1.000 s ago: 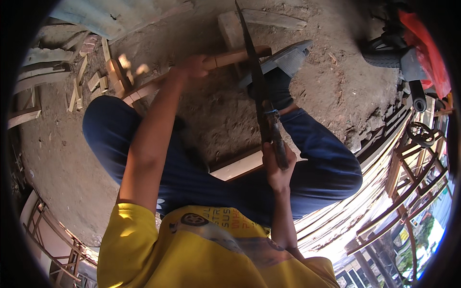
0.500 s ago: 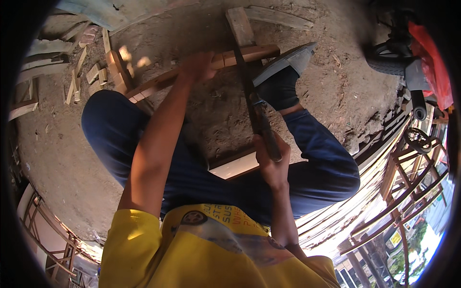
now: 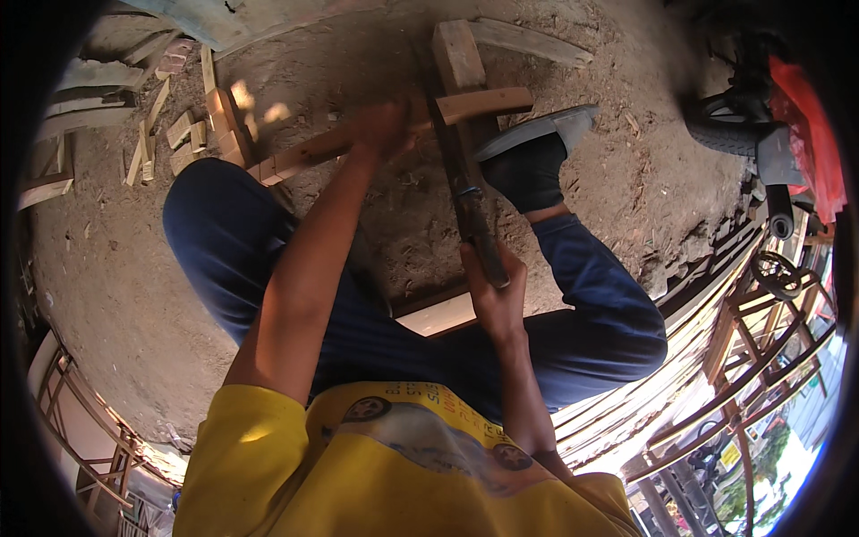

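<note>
I sit low over dusty ground in a yellow shirt and blue trousers. My left hand [image 3: 380, 130] is shut around a long pale wooden slat [image 3: 295, 159] that lies across a wooden block [image 3: 456, 52]. My right hand [image 3: 494, 291] grips the handle of a long dark blade [image 3: 456, 166], a machete-like knife. The blade runs up and away from me, and its far part meets the slat just right of my left hand. My right foot [image 3: 528, 161], in a dark sock and grey sandal, rests beside the slat's right end.
Short wood offcuts [image 3: 183, 134] lie scattered at the upper left. A pale plank [image 3: 438, 315] shows under my legs. A tyre [image 3: 723, 134] and a red object [image 3: 805, 107] stand at the upper right, with wooden frames [image 3: 769, 295] stacked along the right and a metal frame [image 3: 80, 421] at the lower left.
The blade's far end has come down from above the block onto the slat. My left hand has slid slightly right along the slat. My right hand has kept its grip on the handle.
</note>
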A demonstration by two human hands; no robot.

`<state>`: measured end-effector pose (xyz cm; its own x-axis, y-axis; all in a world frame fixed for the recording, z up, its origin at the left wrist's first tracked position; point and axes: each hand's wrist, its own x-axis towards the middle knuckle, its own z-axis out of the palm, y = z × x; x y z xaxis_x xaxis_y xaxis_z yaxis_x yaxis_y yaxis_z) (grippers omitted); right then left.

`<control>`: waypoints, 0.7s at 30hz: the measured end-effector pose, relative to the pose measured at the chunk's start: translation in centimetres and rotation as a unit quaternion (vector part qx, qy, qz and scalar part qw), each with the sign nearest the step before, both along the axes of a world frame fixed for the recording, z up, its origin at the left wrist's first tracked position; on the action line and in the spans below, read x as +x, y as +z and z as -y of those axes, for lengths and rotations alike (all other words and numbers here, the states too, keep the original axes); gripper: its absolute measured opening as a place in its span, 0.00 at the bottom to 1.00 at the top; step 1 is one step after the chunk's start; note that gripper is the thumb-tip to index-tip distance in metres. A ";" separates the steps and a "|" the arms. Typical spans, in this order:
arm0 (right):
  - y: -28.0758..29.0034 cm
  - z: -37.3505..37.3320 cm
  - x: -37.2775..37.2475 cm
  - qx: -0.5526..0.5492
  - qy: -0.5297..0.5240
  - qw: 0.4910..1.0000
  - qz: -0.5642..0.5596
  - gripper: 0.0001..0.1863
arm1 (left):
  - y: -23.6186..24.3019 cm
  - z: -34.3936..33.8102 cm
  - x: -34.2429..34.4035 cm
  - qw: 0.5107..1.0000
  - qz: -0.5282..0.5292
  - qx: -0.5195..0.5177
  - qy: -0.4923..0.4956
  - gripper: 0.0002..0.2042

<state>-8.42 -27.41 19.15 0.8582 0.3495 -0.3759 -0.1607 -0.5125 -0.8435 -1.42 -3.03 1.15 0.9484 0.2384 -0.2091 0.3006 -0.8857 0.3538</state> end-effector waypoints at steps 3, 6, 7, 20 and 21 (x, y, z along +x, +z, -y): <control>-0.2 -0.4 0.0 0.005 0.001 1.000 0.010 0.09 | -0.2 0.4 -0.1 1.000 -0.007 0.005 0.011 0.27; -1.1 -0.2 -0.6 -0.003 -0.004 1.000 0.012 0.10 | 0.0 0.2 0.0 1.000 -0.010 -0.012 0.012 0.25; -0.8 0.2 -1.2 -0.025 -0.013 1.000 -0.003 0.10 | 0.1 0.0 0.0 1.000 -0.010 -0.018 0.014 0.23; 5.5 1.6 -4.1 -0.037 -0.026 0.999 -0.025 0.07 | -0.6 -0.3 0.1 0.999 -0.008 -0.049 0.006 0.15; 5.9 2.0 -4.3 -0.043 -0.028 0.998 -0.019 0.07 | -0.3 -0.4 0.2 1.000 0.003 -0.029 0.010 0.16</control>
